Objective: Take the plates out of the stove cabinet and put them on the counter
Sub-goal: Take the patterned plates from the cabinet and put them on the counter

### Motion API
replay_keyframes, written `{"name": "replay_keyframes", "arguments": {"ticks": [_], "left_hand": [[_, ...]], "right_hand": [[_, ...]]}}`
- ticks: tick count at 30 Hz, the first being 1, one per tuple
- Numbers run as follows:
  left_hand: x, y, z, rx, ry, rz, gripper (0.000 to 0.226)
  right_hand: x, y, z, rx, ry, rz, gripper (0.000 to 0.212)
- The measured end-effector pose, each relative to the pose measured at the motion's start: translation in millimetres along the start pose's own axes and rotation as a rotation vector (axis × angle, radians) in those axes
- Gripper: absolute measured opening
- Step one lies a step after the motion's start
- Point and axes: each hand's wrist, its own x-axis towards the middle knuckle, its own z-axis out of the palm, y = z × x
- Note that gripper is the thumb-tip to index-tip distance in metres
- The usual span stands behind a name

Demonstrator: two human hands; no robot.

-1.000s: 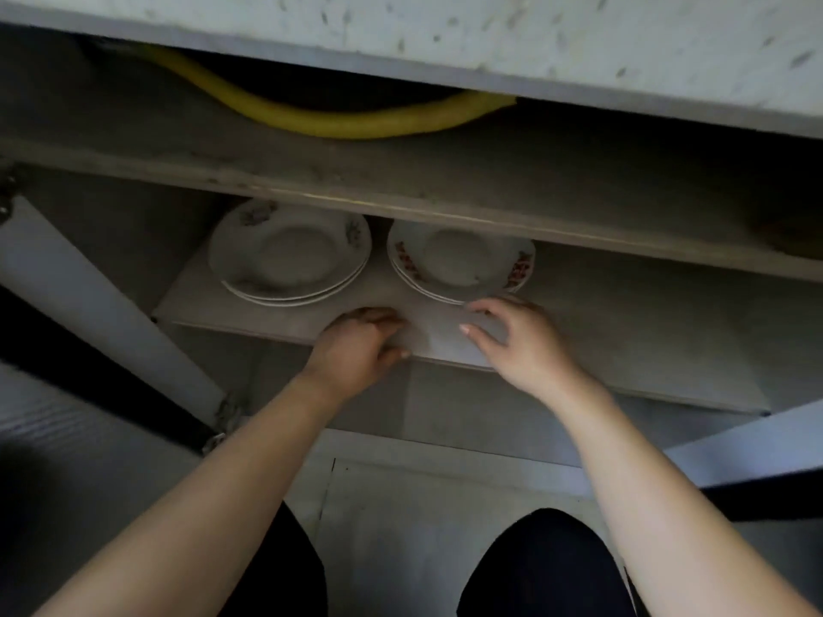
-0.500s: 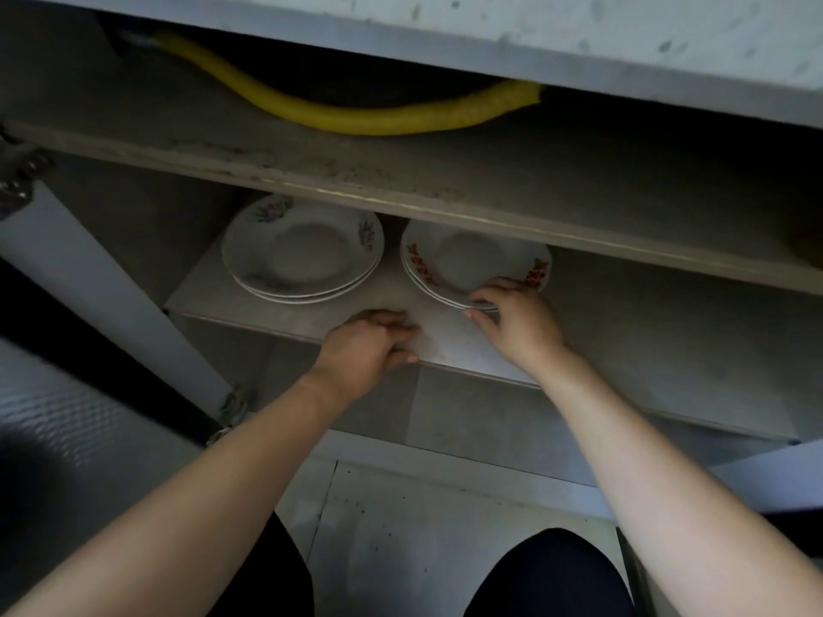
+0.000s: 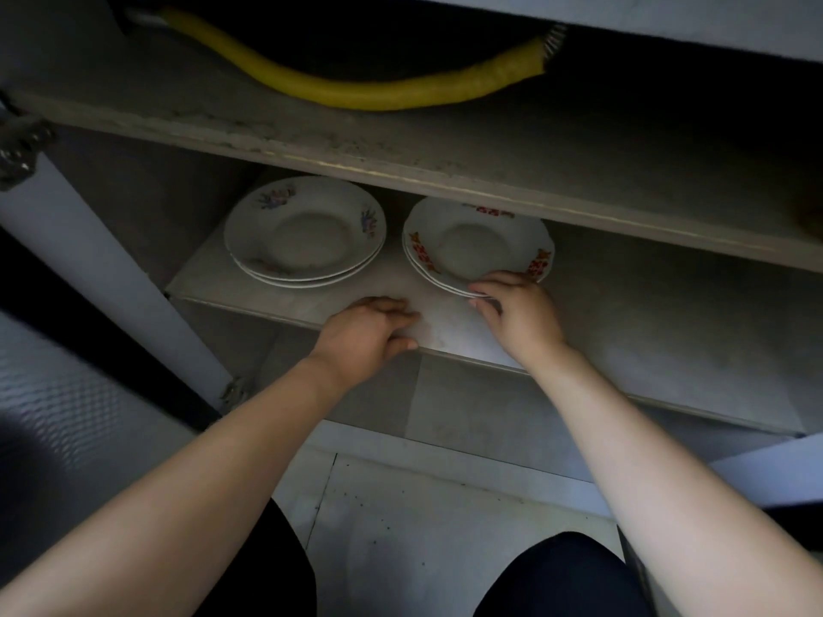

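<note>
Looking down into a dim cabinet with two shelves. On the lower shelf point(image 3: 623, 313), two small stacks of white plates side by side, close but not touching. Left stack point(image 3: 305, 231): deep plates with small blue and purple flowers on the rim, sitting toward the left end of the shelf. Right stack point(image 3: 476, 242): plates with red and orange flowers on the rim, partly tucked under the edge of the upper shelf point(image 3: 401, 140).

Right hand point(image 3: 521, 316) at the front edge of the right stack. Fingers point(image 3: 492, 287) curled over the near rim, with the thumb lower down by the plate edges, pinching the rim. Closed on the stack, though still flat on the shelf, not lifted.

Left hand point(image 3: 363, 334) on the front edge of the lower shelf, between the two stacks and a bit nearer. Fingers bent and loosely curled, with the thumb under the shelf edge. Nothing in it, just resting on the shelf. Not touching any plate.

Up on the upper shelf, a thick yellow hose point(image 3: 378, 89) lying in a curve from left to right, in the dark.

Down low, both bare arms reaching in, dark knees point(image 3: 556, 576) at the bottom, and a pale floor point(image 3: 423, 527) between them. On the left, a white open door point(image 3: 89, 269) with a metal hinge at the top.
</note>
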Motion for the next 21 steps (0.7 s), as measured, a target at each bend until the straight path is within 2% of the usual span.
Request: {"name": "replay_keyframes", "arguments": {"ticks": [12,21], "left_hand": [[-4,-3,4,-0.029,0.072,0.009,0.046],[-19,-11,2,-0.064,0.138,0.034,0.042]], "right_hand": [[-11,1,2,-0.06,0.078,-0.11,0.022],[-45,2,-11,-0.028,0.067,-0.167,0.02]]}}
